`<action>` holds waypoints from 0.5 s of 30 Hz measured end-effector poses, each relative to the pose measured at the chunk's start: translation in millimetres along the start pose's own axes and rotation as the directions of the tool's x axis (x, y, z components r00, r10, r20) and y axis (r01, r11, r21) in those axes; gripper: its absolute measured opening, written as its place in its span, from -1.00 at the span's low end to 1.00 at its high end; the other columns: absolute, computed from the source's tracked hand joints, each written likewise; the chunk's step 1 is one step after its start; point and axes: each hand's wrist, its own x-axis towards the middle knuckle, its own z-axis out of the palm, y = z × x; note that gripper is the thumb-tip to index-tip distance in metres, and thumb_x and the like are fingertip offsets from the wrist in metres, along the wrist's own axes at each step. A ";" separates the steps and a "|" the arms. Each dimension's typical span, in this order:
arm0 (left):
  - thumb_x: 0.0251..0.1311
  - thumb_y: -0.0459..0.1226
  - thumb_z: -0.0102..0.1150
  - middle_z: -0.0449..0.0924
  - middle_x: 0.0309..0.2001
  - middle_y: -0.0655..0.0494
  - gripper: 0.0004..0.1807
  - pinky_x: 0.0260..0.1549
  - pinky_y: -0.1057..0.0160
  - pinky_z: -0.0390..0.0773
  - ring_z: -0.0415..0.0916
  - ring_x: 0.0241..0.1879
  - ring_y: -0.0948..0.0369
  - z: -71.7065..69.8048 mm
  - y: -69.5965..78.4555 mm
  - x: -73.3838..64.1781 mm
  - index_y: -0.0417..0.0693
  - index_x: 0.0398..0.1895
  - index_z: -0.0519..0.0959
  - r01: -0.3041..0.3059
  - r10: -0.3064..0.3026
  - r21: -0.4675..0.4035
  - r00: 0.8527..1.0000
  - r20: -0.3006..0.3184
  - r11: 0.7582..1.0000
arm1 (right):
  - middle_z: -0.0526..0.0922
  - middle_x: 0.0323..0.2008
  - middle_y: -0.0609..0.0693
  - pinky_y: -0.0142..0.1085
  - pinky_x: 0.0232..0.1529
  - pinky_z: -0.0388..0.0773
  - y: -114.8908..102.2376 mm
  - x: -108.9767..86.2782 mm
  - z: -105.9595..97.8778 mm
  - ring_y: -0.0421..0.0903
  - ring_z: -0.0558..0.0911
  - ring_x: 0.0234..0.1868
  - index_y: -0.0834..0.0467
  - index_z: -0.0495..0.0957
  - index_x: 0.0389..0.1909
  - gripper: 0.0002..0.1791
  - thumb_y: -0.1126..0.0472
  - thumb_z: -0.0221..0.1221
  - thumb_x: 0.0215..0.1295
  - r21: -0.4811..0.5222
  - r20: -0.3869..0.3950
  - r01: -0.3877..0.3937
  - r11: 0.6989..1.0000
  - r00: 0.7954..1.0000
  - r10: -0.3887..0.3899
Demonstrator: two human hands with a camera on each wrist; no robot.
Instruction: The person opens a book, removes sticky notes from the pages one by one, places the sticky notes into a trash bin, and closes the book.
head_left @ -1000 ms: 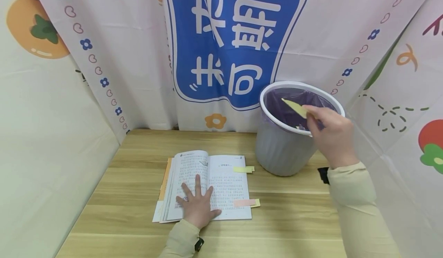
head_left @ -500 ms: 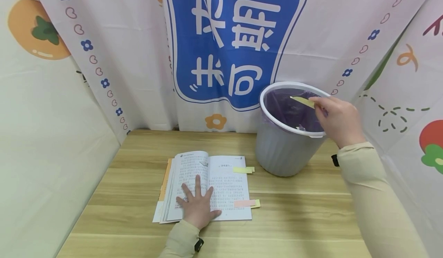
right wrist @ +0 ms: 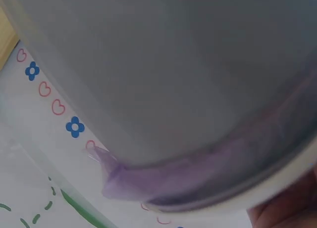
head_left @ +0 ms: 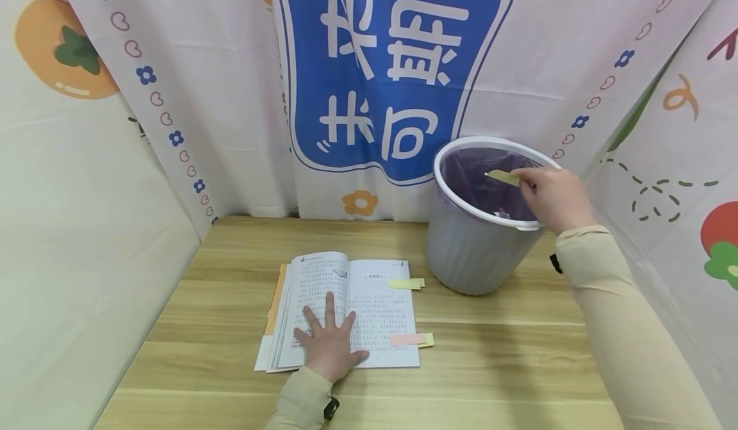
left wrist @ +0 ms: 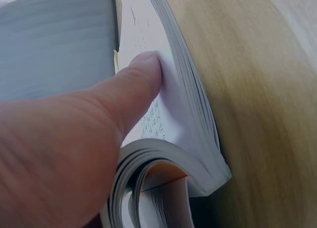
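Slightly lower than half a second ago, the right hand [head_left: 558,199] pinches a yellow strip [head_left: 503,177] over the mouth of the bin [head_left: 475,257], its long axis pointing leftward from the fingers [head_left: 532,173]. The left hand [head_left: 330,352], spread wide, rests on the open book [head_left: 377,308], well apart.

A bare left hand [head_left: 328,351] is lying palm down, fingers [head_left: 330,313] spread wide, while a bare right hand [head_left: 556,196] is pinching at the end of an outstretched, pale beige-sleeved right arm [head_left: 628,314].
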 end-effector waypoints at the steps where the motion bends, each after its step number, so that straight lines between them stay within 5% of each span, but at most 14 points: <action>1: -0.09 0.37 0.32 -0.33 0.55 -0.30 -0.01 0.00 -0.67 0.08 -0.23 0.32 -0.63 0.0 -0.2 -0.1 0.15 0.42 0.39 0.001 -0.001 0.000 1.000 0.002 1.000 | 0.66 -0.53 0.13 -0.13 -0.64 0.25 1.1 0.4 1.6 0.00 0.37 -0.67 0.13 0.73 -0.09 -0.74 0.32 0.12 0.33 -0.001 0.022 -0.008 1.000 1.000 0.008; 9: -0.10 0.38 0.30 -0.32 0.55 -0.31 -0.01 -0.02 -0.67 0.10 -0.22 0.32 -0.64 1.0 -0.8 -0.5 0.17 0.42 0.40 -0.005 0.005 0.004 1.000 -0.001 1.000 | 0.71 -0.45 0.15 0.02 -0.41 0.50 7.3 4.1 10.6 0.07 0.57 -0.52 0.19 0.72 -0.07 -0.74 0.24 0.16 0.32 0.022 0.202 -0.042 0.999 0.979 0.036; 15: -0.10 0.38 0.30 -0.32 0.55 -0.31 -0.01 -0.02 -0.67 0.10 -0.21 0.32 -0.64 0.6 -0.9 -0.8 0.17 0.42 0.39 -0.002 0.002 0.007 1.000 0.000 1.000 | 0.73 -0.33 0.24 0.17 -0.22 0.53 8.9 6.1 11.8 0.22 0.67 -0.33 0.19 0.72 -0.08 -0.73 0.18 0.20 0.29 0.000 0.213 -0.025 1.000 0.977 0.025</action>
